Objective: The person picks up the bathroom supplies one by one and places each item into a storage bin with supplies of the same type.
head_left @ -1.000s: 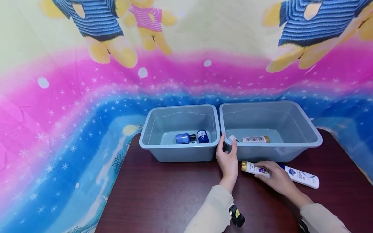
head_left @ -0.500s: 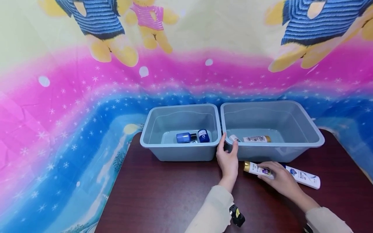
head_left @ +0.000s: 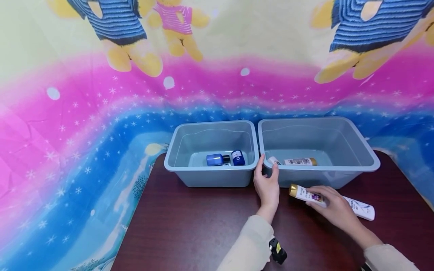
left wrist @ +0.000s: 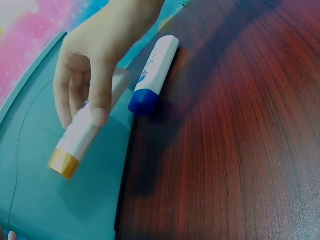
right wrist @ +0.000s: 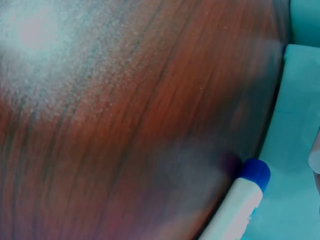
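My right hand (head_left: 333, 207) grips a white bottle with a gold cap (head_left: 301, 193), its cap end pointing left. In the left wrist view that bottle (left wrist: 80, 132) hangs tilted before the bin's wall, pinched between thumb and fingers. Behind the right hand a white bottle with a blue cap (left wrist: 155, 70) lies on the table; the hand hides its cap in the head view. My left hand (head_left: 267, 188) touches the near left corner of the right grey bin (head_left: 325, 168), thumb and forefinger extended either side of the corner. Neither hand's whole shape shows in the right wrist view.
The left grey bin (head_left: 210, 169) stands beside the right one and holds a blue bottle (head_left: 214, 160) and a dark blue bottle (head_left: 238, 158). Inside the right bin lie a gold-capped bottle (head_left: 298, 162) and a partly hidden white item (head_left: 272, 160). All stand on a dark wooden table (head_left: 190, 226).
My right hand has carried the gold-capped bottle a little to the right and slightly up, covering the blue cap behind it. The left hand stays at the bin's corner.
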{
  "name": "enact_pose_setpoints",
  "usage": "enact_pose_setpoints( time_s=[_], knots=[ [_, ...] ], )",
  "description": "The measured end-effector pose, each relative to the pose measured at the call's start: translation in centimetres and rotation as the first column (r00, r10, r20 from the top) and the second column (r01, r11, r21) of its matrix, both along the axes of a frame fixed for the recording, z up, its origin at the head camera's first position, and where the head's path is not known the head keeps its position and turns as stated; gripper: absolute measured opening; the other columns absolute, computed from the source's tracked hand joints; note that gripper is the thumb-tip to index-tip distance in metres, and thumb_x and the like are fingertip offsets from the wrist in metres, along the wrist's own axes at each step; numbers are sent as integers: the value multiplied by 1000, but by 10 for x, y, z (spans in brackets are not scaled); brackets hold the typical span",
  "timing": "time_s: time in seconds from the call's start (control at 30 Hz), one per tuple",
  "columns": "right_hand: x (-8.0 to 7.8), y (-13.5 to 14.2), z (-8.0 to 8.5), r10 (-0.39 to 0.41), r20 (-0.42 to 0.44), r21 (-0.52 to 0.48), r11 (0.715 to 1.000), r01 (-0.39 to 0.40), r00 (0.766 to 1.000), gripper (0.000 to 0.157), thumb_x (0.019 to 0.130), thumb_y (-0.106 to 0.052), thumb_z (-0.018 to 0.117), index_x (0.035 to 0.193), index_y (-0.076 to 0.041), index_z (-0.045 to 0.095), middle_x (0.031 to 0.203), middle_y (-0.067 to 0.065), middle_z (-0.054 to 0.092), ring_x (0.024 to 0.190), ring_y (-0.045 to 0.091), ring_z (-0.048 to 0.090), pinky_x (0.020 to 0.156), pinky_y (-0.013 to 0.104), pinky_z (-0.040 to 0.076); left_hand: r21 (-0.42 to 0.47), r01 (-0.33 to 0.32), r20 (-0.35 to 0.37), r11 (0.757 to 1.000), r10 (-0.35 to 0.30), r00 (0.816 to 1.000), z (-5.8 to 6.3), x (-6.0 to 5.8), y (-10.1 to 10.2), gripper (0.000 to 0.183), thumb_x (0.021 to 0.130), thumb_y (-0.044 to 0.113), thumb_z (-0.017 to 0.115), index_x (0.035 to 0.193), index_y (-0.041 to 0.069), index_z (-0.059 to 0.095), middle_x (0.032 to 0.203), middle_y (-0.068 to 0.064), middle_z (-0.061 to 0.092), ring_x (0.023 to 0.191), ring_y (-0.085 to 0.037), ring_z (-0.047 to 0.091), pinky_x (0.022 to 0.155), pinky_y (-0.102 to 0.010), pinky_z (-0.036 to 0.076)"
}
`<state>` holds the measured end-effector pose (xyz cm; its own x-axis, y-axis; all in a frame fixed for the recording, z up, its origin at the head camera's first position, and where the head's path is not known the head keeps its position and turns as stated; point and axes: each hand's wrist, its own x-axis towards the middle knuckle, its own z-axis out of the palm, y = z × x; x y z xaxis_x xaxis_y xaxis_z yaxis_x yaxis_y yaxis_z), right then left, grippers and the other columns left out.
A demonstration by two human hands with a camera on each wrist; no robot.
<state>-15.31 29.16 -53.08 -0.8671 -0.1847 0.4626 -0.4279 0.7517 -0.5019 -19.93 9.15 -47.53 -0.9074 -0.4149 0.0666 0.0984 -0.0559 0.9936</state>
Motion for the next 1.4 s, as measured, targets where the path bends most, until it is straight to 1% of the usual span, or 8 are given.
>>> enact_pose_setpoints(
  time_s=[0.2, 0.43, 0.67, 0.73, 0.9, 1.1, 1.27, 1.4],
  knots=[
    [1, 2, 6, -4, -1, -14, 1000, 4, 1000, 46, 69, -7, 90, 111, -17, 73, 108, 2, 68, 98, 0, 49, 81, 8, 34, -15, -6, 0, 1000, 6, 1000, -1, 0, -1, 45, 90, 24, 73, 134, 30, 63, 135, 5, 59, 120, -15, 54, 93, -42, 47],
    [2, 3, 16, -9, -38, -14, 1000, 9, 999, 50, 64, -2, 91, 109, -14, 74, 107, 4, 68, 97, -1, 49, 80, 6, 34, -15, -3, 3, 1000, 3, 1000, -1, 0, -1, 45, 90, 28, 74, 133, 31, 64, 134, 7, 59, 119, -13, 54, 94, -40, 47],
    [1, 5, 25, -8, -75, -15, 1000, 7, 997, 52, 61, 1, 91, 109, -14, 74, 106, 4, 68, 96, -2, 48, 77, 7, 35, -11, 4, 0, 1000, -4, 1000, 0, 0, -2, 45, 90, 26, 73, 134, 28, 64, 135, 5, 59, 123, -25, 54, 95, -45, 46],
    [1, 5, 27, -9, -91, -18, 1000, 7, 996, 53, 60, 2, 91, 108, -14, 74, 106, 5, 68, 96, -3, 48, 77, 7, 35, -8, 8, -1, 1000, -8, 1000, 0, 0, -2, 45, 90, 25, 73, 134, 28, 63, 135, 5, 59, 124, -25, 54, 96, -46, 46],
    [0, 5, 34, -7, -123, -29, 1000, 4, 992, 55, 57, 6, 90, 106, -11, 75, 106, 6, 68, 101, -6, 47, 81, 5, 33, -1, 15, -2, 1000, -15, 1000, 0, 0, -3, 45, 91, 23, 73, 135, 28, 63, 136, 6, 58, 125, -22, 53, 97, -46, 45],
    [2, 6, 42, -15, -133, -45, 999, 9, 991, 56, 57, 9, 90, 107, -10, 75, 107, 7, 67, 103, -9, 45, 81, 3, 33, -5, 19, 9, 1000, -19, 1000, 0, 0, -2, 45, 91, 23, 73, 135, 29, 63, 136, 7, 58, 123, -18, 54, 95, -44, 46],
    [1, 7, 47, -7, -147, -48, 999, 0, 989, 58, 56, 10, 90, 109, -9, 74, 109, 7, 67, 106, -10, 45, 83, 3, 32, -9, 19, 2, 1000, -19, 1000, -1, 0, -2, 46, 91, 23, 73, 135, 28, 62, 136, 6, 58, 121, -16, 54, 94, -42, 46],
    [2, 9, 51, -14, -154, -48, 999, 7, 988, 60, 55, 10, 90, 110, -9, 74, 109, 8, 66, 107, -11, 44, 83, 2, 32, -12, 24, 1, 1000, -24, 1000, -1, 1, -2, 46, 91, 23, 72, 136, 28, 62, 137, 5, 57, 122, -18, 54, 95, -43, 46]
  ],
)
